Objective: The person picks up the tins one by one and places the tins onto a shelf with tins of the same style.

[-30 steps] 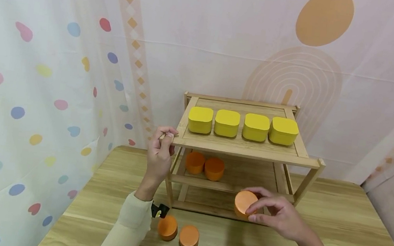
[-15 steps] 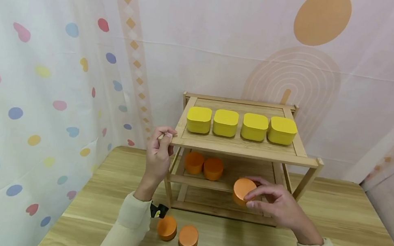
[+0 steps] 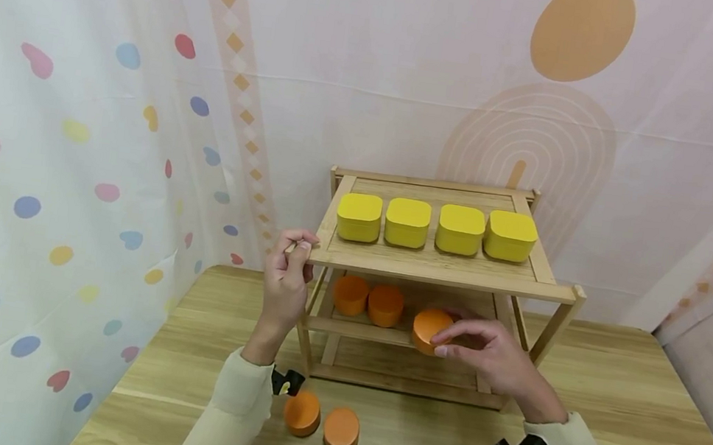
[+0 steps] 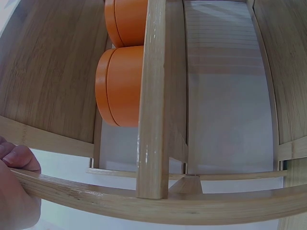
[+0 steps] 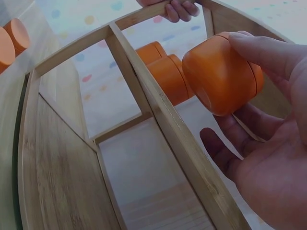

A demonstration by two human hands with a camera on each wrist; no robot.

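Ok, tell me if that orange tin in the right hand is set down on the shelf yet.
Not yet: the right hand holds the orange tin tilted at the middle shelf's front edge.

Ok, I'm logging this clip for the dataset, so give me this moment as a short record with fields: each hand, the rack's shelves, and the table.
left hand: grips the front left corner of the wooden rack
right hand: holds an orange round tin at the front of the middle shelf
top shelf: four yellow boxes in a row
middle shelf: two orange tins side by side at the left
table: two more orange tins in front of the rack, near the left sleeve
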